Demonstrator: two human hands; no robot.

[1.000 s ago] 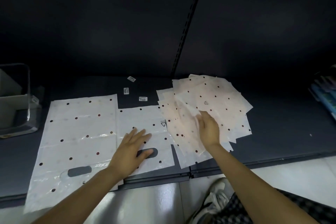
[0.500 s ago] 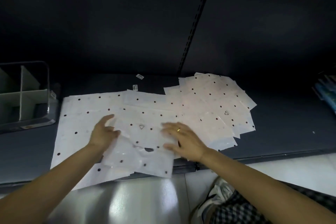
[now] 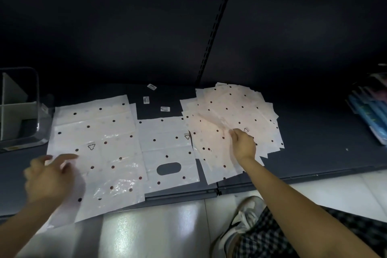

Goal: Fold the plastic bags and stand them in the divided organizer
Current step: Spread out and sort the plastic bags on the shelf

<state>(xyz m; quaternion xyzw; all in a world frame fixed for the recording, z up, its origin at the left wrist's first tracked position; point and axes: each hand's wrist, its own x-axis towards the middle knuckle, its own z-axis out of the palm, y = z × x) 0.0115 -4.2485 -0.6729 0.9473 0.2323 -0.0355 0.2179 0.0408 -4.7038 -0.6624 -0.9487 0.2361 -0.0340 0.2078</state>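
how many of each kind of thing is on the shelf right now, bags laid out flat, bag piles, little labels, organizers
flat single bags: 2 (large bag, middle bag)
fanned pile of bags: 1, sheets too overlapped to count
small white labels: 3
divided organizer: 1
total: 7

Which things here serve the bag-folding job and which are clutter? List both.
Job: large dotted bag; smaller dotted bag with handle cutout; fanned pile of dotted bags; divided organizer.
Clutter: three small labels; blue packages; sneaker.
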